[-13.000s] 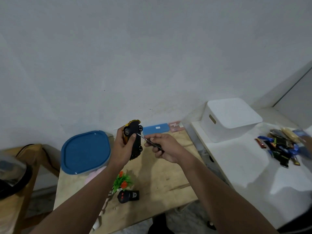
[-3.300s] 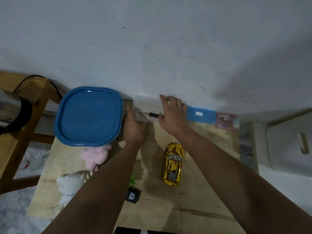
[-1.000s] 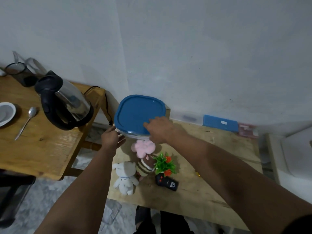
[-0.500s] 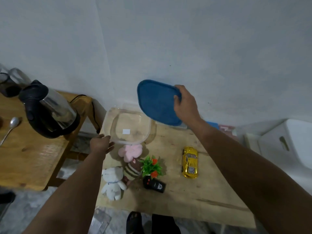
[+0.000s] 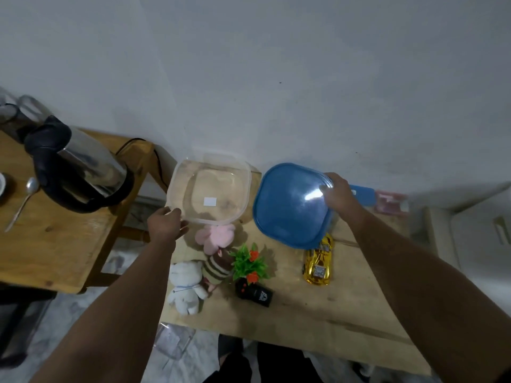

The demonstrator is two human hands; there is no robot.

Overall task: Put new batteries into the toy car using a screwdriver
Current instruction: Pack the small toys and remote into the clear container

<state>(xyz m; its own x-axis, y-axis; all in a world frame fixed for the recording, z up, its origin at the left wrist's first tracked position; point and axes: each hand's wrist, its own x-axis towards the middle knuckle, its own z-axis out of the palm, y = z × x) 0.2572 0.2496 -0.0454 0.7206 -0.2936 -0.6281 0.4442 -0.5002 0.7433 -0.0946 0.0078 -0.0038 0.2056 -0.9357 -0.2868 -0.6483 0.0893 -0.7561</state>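
The gold toy car point(image 5: 318, 262) lies on the wooden table point(image 5: 318, 313), wheels down, its front part hidden under the blue lid point(image 5: 290, 205). My right hand point(image 5: 336, 193) grips that lid by its far right edge and holds it low over the table. A clear plastic container point(image 5: 210, 189) stands open at the table's far left corner. My left hand point(image 5: 166, 223) holds its near left rim. No screwdriver or batteries are visible.
A black remote control point(image 5: 254, 293), a small plant with red flowers point(image 5: 250, 262), a white plush point(image 5: 185, 286) and a pink plush point(image 5: 217, 237) lie near the container. A steel kettle point(image 5: 80, 172) stands on the left table. A blue case point(image 5: 363, 193) lies by the wall.
My right hand has brought the blue lid down and to the right of the open container, over the car's front. My left hand stays on the container's rim.
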